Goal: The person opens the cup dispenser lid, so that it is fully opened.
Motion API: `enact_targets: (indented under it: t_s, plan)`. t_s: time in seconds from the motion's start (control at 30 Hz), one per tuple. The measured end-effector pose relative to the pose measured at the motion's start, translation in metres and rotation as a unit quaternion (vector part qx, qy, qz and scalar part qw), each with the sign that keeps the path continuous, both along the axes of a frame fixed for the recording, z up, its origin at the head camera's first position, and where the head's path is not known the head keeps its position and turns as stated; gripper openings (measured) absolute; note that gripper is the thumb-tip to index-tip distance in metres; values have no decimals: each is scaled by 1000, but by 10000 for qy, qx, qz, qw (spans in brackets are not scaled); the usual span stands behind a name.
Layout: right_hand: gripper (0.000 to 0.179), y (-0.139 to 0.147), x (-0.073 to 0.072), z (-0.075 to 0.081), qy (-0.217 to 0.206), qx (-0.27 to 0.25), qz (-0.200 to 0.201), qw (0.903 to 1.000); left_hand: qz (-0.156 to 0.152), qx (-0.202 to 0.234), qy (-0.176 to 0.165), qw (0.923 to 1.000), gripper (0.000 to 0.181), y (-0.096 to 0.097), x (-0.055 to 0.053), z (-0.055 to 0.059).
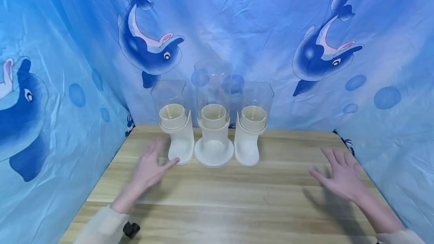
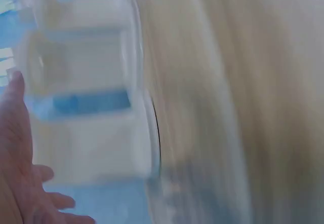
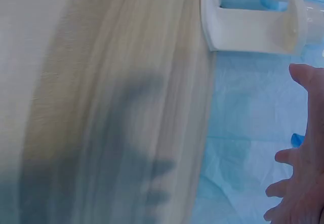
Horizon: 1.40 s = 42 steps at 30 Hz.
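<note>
Three white stands with clear upper tubes are lined up side by side at the back of the wooden table. The left stand (image 1: 181,144) and the right stand (image 1: 246,146) flank a taller middle stand (image 1: 214,144) on a round base. My left hand (image 1: 150,168), slightly blurred, hovers nearest the left stand with spread fingers and holds nothing. Whether its thumb touches that stand's base I cannot tell. Far to the right, my right hand (image 1: 342,176) floats above the table with fingers apart, holding nothing. The right wrist view shows a gap between it and the right stand (image 3: 253,29).
The wooden table (image 1: 230,206) is bounded behind and at the sides by a blue cloth (image 1: 237,18) with printed dolphins. Clear tubes (image 1: 213,82) rise from the stands close to the back cloth. A small black object (image 1: 131,229) sits by the left sleeve.
</note>
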State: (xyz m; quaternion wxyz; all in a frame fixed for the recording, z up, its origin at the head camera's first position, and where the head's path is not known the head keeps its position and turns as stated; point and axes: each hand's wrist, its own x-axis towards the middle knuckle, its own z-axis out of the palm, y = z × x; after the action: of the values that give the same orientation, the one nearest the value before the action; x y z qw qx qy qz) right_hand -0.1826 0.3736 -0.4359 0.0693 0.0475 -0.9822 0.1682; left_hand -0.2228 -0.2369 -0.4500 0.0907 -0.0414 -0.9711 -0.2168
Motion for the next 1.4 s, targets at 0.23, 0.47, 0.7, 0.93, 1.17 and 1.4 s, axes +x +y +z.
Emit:
enact_targets:
  t_s: [0.23, 0.47, 0.7, 0.93, 1.17, 1.4]
  plan:
    - [98, -12, -13, 19, 188, -207, 330, 9991, -428, 525, 30, 9977, 99, 61, 29, -7]
    - [98, -37, -34, 55, 430, -437, 546, 9966, -1498, 1515, 342, 9764, 90, 126, 22, 1]
    - [98, -81, -63, 87, 434, -842, 867, 9917, -1678, 2352, 864, 9534, 96, 188, -5, 2]
    - [95, -113, -87, 110, 699, -1591, 1087, 9788, -1858, 2830, 1238, 9328, 108, 235, -33, 10]
    - [96, -133, -96, 113, 695, -2003, 1249, 9693, -2000, 2816, 1287, 9296, 115, 248, -59, 21]
    - [104, -157, -105, 115, 648, -2267, 1237, 9639, -2011, 2835, 1376, 9275, 125, 251, -82, 30]
